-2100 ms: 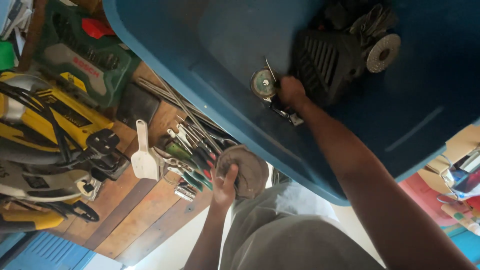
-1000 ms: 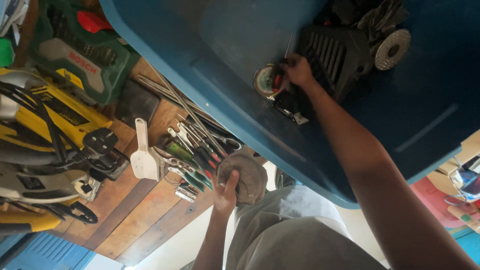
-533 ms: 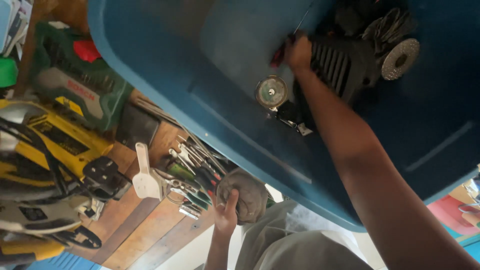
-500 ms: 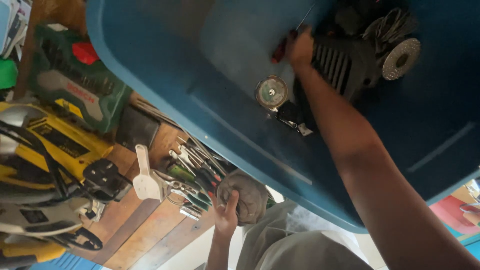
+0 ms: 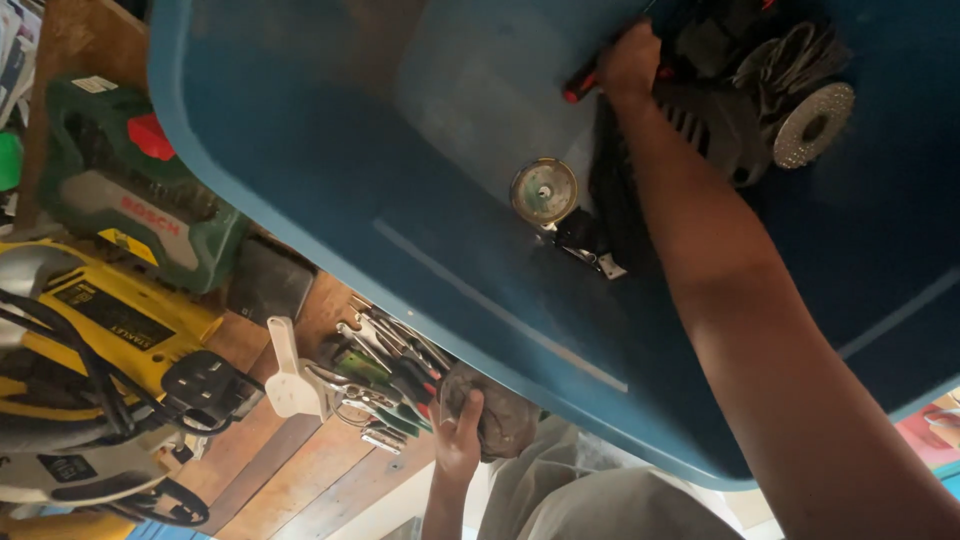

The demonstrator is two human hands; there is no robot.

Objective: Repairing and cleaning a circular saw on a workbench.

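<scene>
Head view: nearest to us, at about six o'clock, our left hand (image 5: 458, 440) is resting with fingers spread loosely against a round grey dusty abrasive disc (image 5: 495, 418), touching it rather than gripping it. Just beside it, toward nine o'clock, a cluster of metal screwdrivers and bits with green and red handles (image 5: 385, 375) is lying on the brown wooden plank surface (image 5: 300, 460), next to a white plastic scraper-shaped tool (image 5: 285, 378). Further out at nine o'clock, a yellow and black power saw with a black cable (image 5: 90, 350) is sitting below a green plastic tool case with a red catch (image 5: 130, 190).

Farther away, at about one o'clock, our right hand (image 5: 628, 62) is reaching deep into the large blue plastic tub (image 5: 300, 170) and closing around a red-handled tool (image 5: 580, 85), which is lying against the tub's floor beside a black ribbed power-tool body (image 5: 700, 130). How firm that grip is we cannot tell. A small round brass-coloured grinding disc (image 5: 544, 190) is lying below the wrist, and a grey speckled grinding wheel (image 5: 812, 124) is sitting at two o'clock.

We are judging that the red handle could snag on the black tool's cable and drag the loose discs along, or slip free if the hold is shallow.
</scene>
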